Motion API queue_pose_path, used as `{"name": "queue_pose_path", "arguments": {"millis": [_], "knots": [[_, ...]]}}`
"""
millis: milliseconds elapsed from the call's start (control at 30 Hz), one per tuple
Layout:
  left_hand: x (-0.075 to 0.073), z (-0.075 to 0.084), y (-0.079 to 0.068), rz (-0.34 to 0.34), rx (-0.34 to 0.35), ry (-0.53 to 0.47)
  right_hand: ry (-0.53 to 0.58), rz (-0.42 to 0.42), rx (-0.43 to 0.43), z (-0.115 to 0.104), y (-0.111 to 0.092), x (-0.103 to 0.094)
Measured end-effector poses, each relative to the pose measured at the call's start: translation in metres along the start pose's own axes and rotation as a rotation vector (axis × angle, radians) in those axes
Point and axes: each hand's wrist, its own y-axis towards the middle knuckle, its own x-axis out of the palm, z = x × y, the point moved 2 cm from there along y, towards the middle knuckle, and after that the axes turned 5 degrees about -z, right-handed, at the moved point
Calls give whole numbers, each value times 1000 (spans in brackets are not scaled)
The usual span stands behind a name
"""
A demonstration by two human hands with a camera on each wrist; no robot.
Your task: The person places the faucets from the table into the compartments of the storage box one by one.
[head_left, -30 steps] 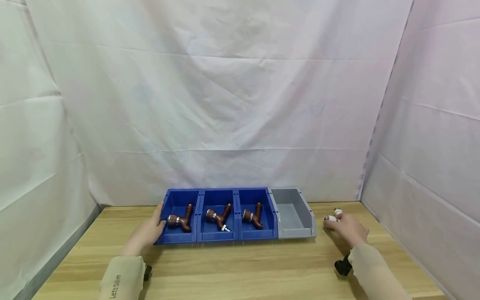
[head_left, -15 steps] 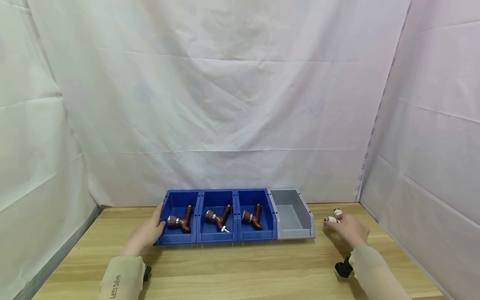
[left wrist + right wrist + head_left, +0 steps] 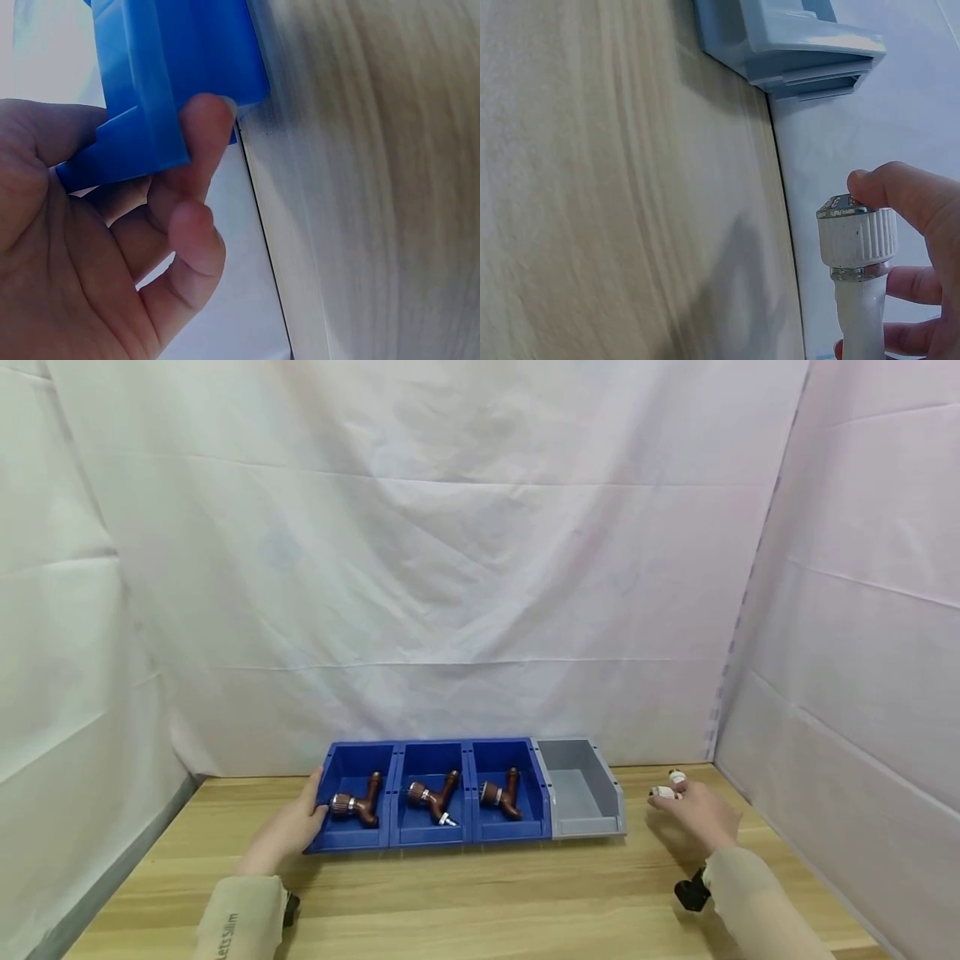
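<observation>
In the head view my left hand (image 3: pixel 294 820) holds the outer side of the leftmost blue bin (image 3: pixel 348 841). The left wrist view shows its thumb on one side of the blue wall (image 3: pixel 142 97) and fingers curled round the other. My right hand (image 3: pixel 703 817) pinches a white plastic tap (image 3: pixel 663 792) to the right of the bins. In the right wrist view the thumb lies on the silver end of the tap's ribbed knob (image 3: pixel 857 238), with fingers behind the body. Brown taps lie one per blue bin: left (image 3: pixel 365 810), middle (image 3: pixel 437 799), right (image 3: pixel 502 793).
A grey bin (image 3: pixel 581 793) adjoins the blue ones on the right, with nothing visible in it. The row stands on a wood-grain table (image 3: pixel 450 902) against a white cloth backdrop (image 3: pixel 420 568). White cloth (image 3: pixel 862 635) also hangs at both sides.
The head view has shifted slightly, so the bins appear a little further left. My right hand, with the white tap, sits marginally further from the bins. The left hand's hold is unchanged.
</observation>
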Motion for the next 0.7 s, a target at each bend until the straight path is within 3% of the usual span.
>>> {"name": "queue_pose_path", "arguments": {"millis": [367,700], "knots": [[-1,0,1,6,6,7,-48,24,-5,-8,-2,-15],[1,-1,0,1,0,10,-46,33,5,-10,-3,-17]]}}
